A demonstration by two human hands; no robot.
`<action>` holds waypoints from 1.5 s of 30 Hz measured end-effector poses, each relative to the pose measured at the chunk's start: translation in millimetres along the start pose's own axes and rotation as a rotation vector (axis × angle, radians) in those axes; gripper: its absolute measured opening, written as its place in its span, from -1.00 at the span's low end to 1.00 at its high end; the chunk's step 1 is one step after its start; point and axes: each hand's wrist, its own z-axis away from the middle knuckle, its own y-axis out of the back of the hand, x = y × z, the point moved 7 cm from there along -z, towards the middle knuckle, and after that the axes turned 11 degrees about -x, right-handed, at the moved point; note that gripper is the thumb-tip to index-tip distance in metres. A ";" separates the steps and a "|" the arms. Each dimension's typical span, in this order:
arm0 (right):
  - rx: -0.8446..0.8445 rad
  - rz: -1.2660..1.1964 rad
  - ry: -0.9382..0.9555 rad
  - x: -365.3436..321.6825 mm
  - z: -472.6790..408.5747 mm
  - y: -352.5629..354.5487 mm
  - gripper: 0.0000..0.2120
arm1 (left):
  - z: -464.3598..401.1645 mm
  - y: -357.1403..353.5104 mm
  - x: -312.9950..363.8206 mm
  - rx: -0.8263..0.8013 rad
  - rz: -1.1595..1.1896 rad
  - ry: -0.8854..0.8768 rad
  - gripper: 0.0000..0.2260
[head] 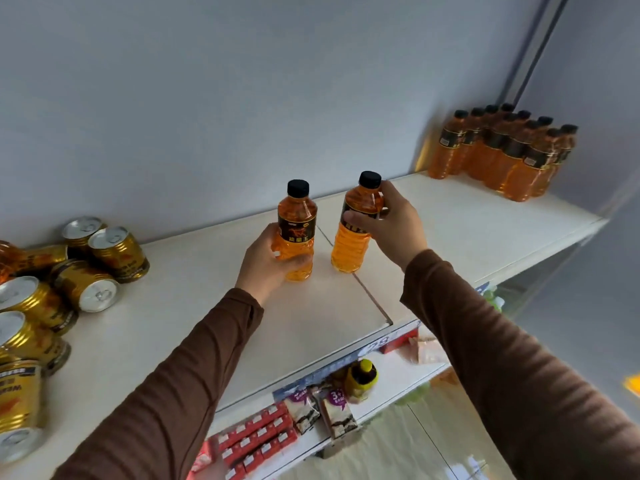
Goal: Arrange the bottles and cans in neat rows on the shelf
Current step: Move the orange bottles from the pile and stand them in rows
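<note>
Two orange drink bottles with black caps and dark labels stand upright on the white top shelf [450, 216]. My left hand [266, 263] grips the left bottle [298, 220] low on its body. My right hand [394, 223] wraps the right bottle [353, 244] around its shoulder and label. At the far right end of the shelf stands a tight group of several matching bottles [502, 154] in rows. At the left end lie several gold cans [86, 268], most tipped on their sides in a loose heap.
A grey wall runs behind the shelf. A seam crosses the shelf between the two held bottles. Below the front edge, a lower shelf holds small red boxes [256, 438], snack packets [322, 410] and a yellow bottle [362, 379].
</note>
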 end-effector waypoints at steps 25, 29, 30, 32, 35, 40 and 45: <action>0.001 -0.041 0.041 197.5 -16.0 307.1 -0.51 | -134.6 -329.9 136.9 -0.098 0.077 -0.039 -0.50; -0.014 0.059 -0.005 217.6 -55.0 323.7 -0.41 | -179.0 -343.2 134.1 -0.091 0.084 -0.038 -0.51; -0.019 0.079 -0.014 221.3 -64.8 328.3 -0.39 | -189.4 -346.4 133.7 -0.090 0.088 -0.036 -0.51; -0.028 0.112 -0.025 228.0 -85.8 338.0 -0.33 | -208.8 -352.0 133.0 -0.086 0.088 -0.033 -0.51; -0.041 0.200 -0.032 233.8 -122.1 350.2 -0.21 | -233.6 -358.7 129.0 -0.072 0.099 -0.019 -0.53; -0.179 0.374 0.025 228.9 -192.1 348.8 -0.18 | -271.6 -370.6 119.4 -0.018 0.128 0.024 -0.52; -0.386 0.609 0.130 223.3 -249.7 336.6 -0.17 | -303.1 -385.3 113.4 0.058 0.149 0.065 -0.53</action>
